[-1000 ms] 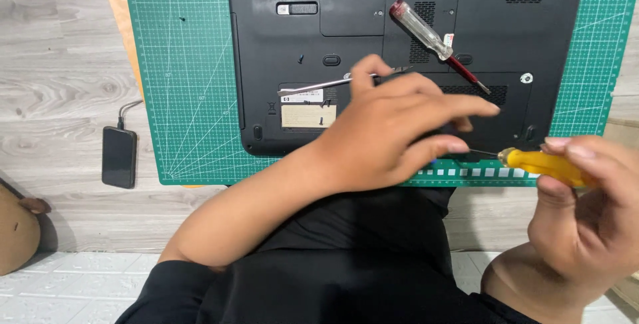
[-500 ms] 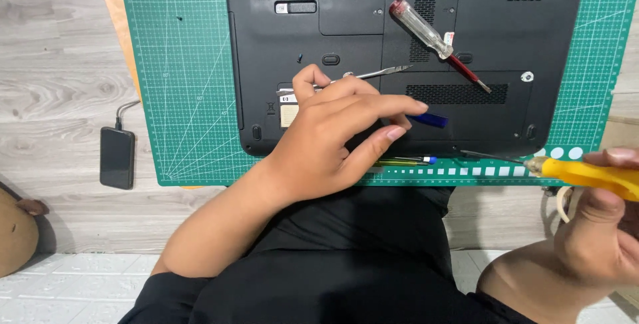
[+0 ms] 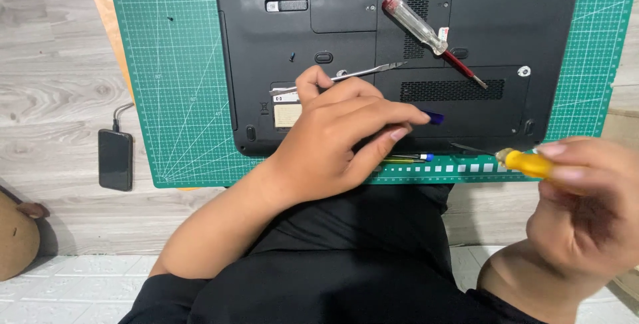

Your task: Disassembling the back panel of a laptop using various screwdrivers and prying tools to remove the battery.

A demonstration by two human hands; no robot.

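Hands: left hand (image 3: 333, 141) lies flat, fingers spread, on the upturned black laptop (image 3: 399, 51); right hand (image 3: 586, 211) pinches a yellow-handled screwdriver (image 3: 526, 162) at the laptop's near edge. Green cutting mat (image 3: 173, 84) beneath. Clear-handled screwdriver (image 3: 426, 31) and metal pry tool (image 3: 363, 71) rest on the laptop.
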